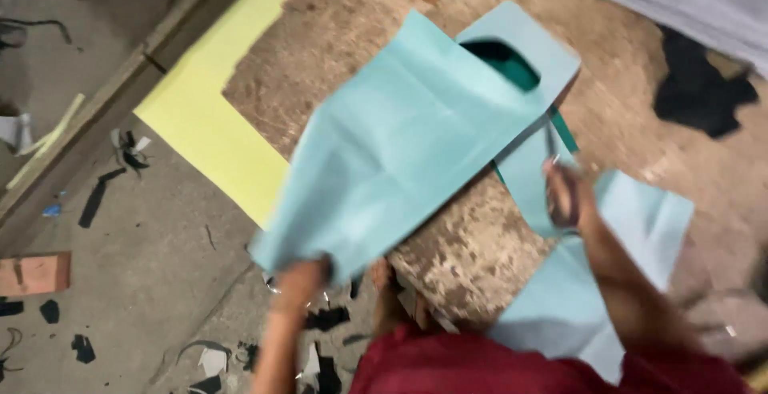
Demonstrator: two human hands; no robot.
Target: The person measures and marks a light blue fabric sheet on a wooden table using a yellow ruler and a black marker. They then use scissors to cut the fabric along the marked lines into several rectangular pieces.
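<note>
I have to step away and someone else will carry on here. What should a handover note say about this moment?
Left hand grips the near edge of the big light blue sheet, lifting it off the worn table.
Right hand holds what look like scissors, blurred, at the sheet's far side.
Done: cut blue pieces lie on the table at right.
Left: the yellow sheet lies untouched.

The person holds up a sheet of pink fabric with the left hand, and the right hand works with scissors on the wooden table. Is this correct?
Not quite: the head view shows the fabric is light blue, not pink. The left hand does hold it up, and the right hand does work with scissors on the wooden table.
</note>
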